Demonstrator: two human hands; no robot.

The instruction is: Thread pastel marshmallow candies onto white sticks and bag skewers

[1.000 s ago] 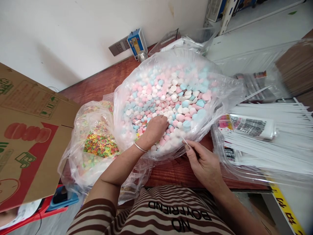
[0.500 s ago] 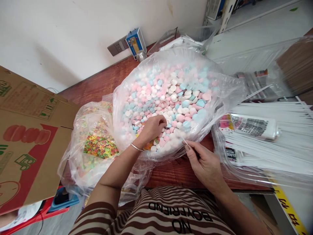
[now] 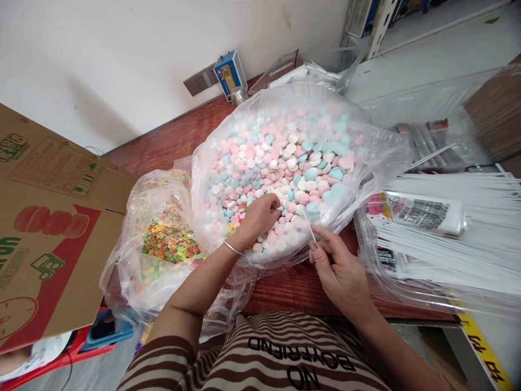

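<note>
A large clear plastic bag [image 3: 378, 149] lies open with pink, white and pale blue marshmallow-like sweets [image 3: 293, 157] heaped inside. Over the near part of the heap, my left hand [image 3: 262, 217] is closed, its fingertips pinched down among the sweets. Whether a sweet is between those fingers I cannot tell. To the right, at the bag's near rim, my right hand [image 3: 340, 266] pinches a thin white stick [image 3: 311, 228] between thumb and forefinger. The stick points up and away from me, towards the bag.
On the left, a second clear bag [image 3: 122, 266] holds small multicoloured ring-shaped pieces [image 3: 171, 239], beside a printed cardboard box [image 3: 65, 179]. At the right, a clear tray [image 3: 382, 285] contains many white sticks [image 3: 448, 255] and a printed packet [image 3: 427, 212]. A blue device [image 3: 230, 73] stands by the wall.
My right hand's stick has turned more upright. My left hand has shifted slightly within the heap, its fingers still pinched. The whole view has moved a little.
</note>
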